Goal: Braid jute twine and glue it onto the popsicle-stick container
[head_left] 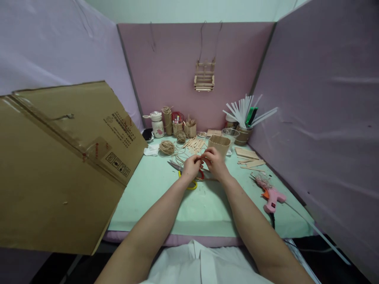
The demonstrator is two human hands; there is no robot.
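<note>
Two hands close together above the middle of the bench (142,201), left hand (192,167) and right hand (215,161) meeting at the fingertips. Fingers curled inward on both, in what looks like a fine pinch; tips mostly hidden from this angle, so impossible to tell whether closed on anything or not. Just beyond the right hand, upright on the bench, a wood-coloured pot (221,142) with a scalloped rim, partly covered by the knuckles. Beside and below the left hand, scissors (192,187) with yellow on the handle, blades pointing away to the left. Farther back on the left, a ball of twine (166,147), with loose loops lying between ball and hands. Over to the right, flat sticks (247,153), then a pink glue gun (275,199) lying nearer the front.

Step in hand, judging by the pose: close fingertip work in front of the pot, perhaps with twine. Probably called for next: a steady pinch and small, slow finger movements, with care not to nudge the pot with the right knuckles or snag the loose loops on the scissors
</note>
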